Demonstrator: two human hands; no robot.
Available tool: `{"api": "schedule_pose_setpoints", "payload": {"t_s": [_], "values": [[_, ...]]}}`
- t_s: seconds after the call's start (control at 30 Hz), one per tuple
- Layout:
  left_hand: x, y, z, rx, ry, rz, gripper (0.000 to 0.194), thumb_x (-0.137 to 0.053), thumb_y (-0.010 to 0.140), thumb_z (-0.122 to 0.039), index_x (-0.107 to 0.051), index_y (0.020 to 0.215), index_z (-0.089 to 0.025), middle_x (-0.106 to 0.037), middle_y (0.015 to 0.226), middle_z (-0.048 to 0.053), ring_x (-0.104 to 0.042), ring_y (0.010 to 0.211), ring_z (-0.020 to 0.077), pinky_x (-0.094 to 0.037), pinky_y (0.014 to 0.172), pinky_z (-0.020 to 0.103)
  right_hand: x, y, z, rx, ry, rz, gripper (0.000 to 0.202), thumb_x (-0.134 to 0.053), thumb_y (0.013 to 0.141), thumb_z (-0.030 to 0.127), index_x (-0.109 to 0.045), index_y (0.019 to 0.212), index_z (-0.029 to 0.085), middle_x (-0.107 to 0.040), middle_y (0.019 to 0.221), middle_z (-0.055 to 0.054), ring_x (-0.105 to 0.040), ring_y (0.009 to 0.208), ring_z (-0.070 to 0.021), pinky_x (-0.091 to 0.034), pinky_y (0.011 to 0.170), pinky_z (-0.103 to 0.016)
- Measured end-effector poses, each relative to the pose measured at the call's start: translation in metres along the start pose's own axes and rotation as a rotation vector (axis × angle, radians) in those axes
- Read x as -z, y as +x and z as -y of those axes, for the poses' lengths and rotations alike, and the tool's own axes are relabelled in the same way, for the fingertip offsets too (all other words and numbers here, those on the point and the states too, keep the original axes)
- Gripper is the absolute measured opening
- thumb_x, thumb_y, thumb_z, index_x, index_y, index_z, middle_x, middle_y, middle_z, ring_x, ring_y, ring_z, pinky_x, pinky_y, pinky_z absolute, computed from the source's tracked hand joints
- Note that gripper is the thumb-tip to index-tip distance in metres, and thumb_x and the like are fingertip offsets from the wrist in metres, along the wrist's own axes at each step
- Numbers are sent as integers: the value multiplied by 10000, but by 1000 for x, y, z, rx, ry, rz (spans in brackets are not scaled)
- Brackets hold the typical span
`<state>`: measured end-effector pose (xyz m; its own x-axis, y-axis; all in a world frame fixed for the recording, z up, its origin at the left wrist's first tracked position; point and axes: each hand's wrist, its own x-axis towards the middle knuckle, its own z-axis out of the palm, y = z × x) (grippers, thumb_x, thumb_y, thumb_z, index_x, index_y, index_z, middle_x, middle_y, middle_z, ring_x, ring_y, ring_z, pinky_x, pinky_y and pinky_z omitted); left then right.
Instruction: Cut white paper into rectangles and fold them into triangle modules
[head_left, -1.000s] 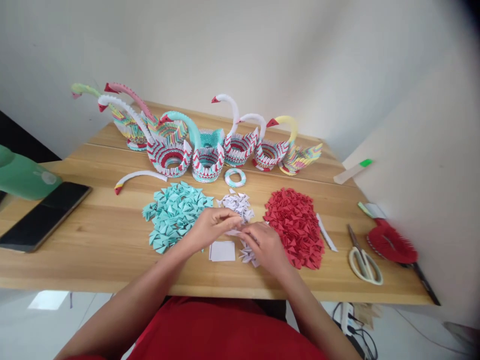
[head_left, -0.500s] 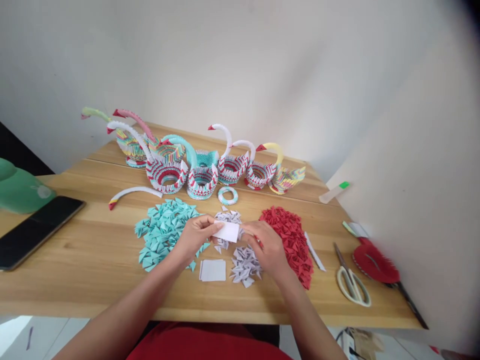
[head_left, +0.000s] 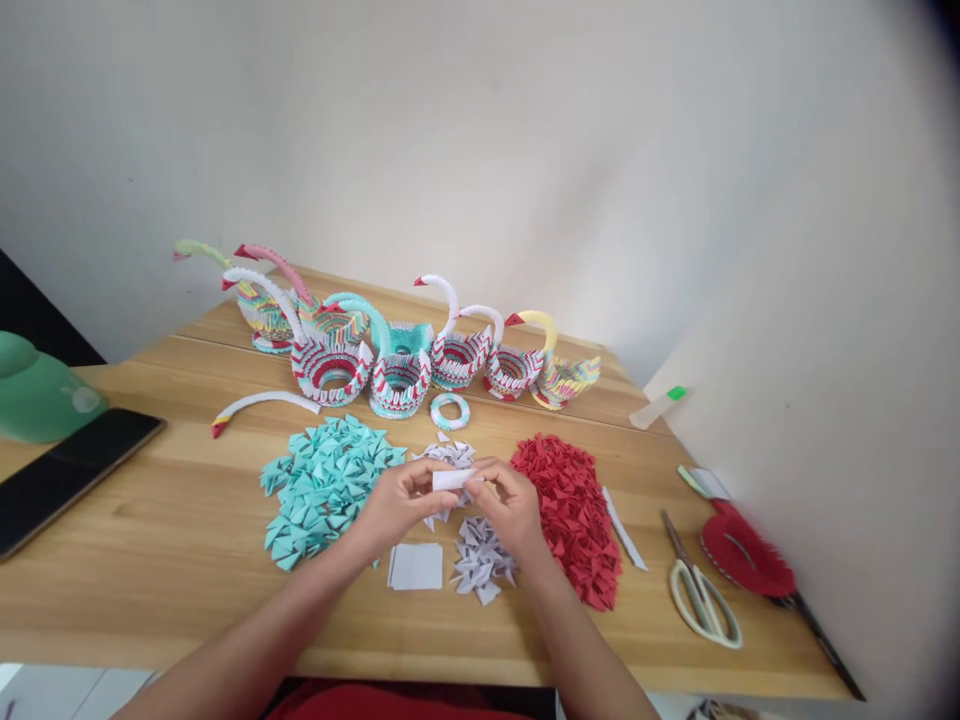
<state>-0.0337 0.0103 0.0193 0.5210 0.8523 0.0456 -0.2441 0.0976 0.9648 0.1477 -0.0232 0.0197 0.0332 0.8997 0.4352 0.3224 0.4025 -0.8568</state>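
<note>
A small strip of white paper (head_left: 452,480), narrow and apparently folded lengthwise, is held level above the table. My left hand (head_left: 405,497) pinches its left end and my right hand (head_left: 511,503) grips its right end, thumbs toward me. Beneath and behind the hands lie folded white paper pieces (head_left: 448,455), partly hidden. A second white pile (head_left: 480,562) lies below my right hand. Just in front of my left forearm rests a stack of white paper rectangles (head_left: 415,567). Turquoise folded pieces (head_left: 330,485) are heaped to the left, red ones (head_left: 570,510) to the right.
Several paper swans (head_left: 401,385) stand in a row at the back, with a turquoise and white ring (head_left: 450,411) before them. A loose white swan neck (head_left: 262,402) and a phone (head_left: 71,480) lie left. Scissors (head_left: 701,590) and a red brush-like object (head_left: 748,553) lie right.
The paper between my hands has gone from a wider rectangle to a narrow strip. My right hand has closed in on its right end. The view has tilted slightly upward.
</note>
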Motion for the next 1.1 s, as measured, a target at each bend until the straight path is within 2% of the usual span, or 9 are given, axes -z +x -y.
{"api": "schedule_pose_setpoints", "payload": {"t_s": [0.07,0.13,0.23,0.3,0.9,1.1], "values": [[-1,-1,3,-6,95,-46,288,-738,712,-370,-685,877,-140,-709,747,42,-637,671,177,-481,645,259,-2,-3,-2,-16,-15,-7,87,-658,807,235,-654,727,199,-689,809,-43,-643,819,-199,-495,772,-322],[-2,-2,4,-35,207,-94,221,-691,766,-357,-691,832,-146,-700,724,35,-636,661,175,-478,643,256,-4,-6,-4,-78,-13,-43,57,-670,799,253,-659,806,197,-691,818,-44,-647,806,-196,-510,756,-320],[-2,-3,5,-93,338,-135,176,-671,787,-339,-705,799,-167,-704,734,28,-640,674,177,-480,658,253,-4,-8,-10,-175,26,-73,273,-684,791,277,-642,1050,203,-697,855,-44,-655,776,-187,-533,714,-309],[-2,-3,5,-112,375,-141,165,-665,790,-336,-710,781,-177,-707,729,23,-639,671,175,-480,653,246,-4,-9,-12,-188,41,-59,344,-683,791,282,-632,1123,209,-702,876,-46,-662,778,-188,-540,711,-309],[-1,-1,11,-96,414,-136,179,-632,817,-338,-694,764,-178,-714,713,24,-649,668,174,-480,631,237,-3,-11,-13,-193,-56,-19,269,-664,822,289,-678,1079,211,-693,855,-41,-651,774,-185,-523,718,-297],[-5,-1,7,-123,455,-176,158,-615,797,-300,-662,717,-172,-660,646,3,-579,609,145,-433,597,226,-7,-13,-14,-153,-94,-30,247,-636,839,289,-666,1072,214,-670,853,-39,-626,775,-179,-518,722,-292]]}}
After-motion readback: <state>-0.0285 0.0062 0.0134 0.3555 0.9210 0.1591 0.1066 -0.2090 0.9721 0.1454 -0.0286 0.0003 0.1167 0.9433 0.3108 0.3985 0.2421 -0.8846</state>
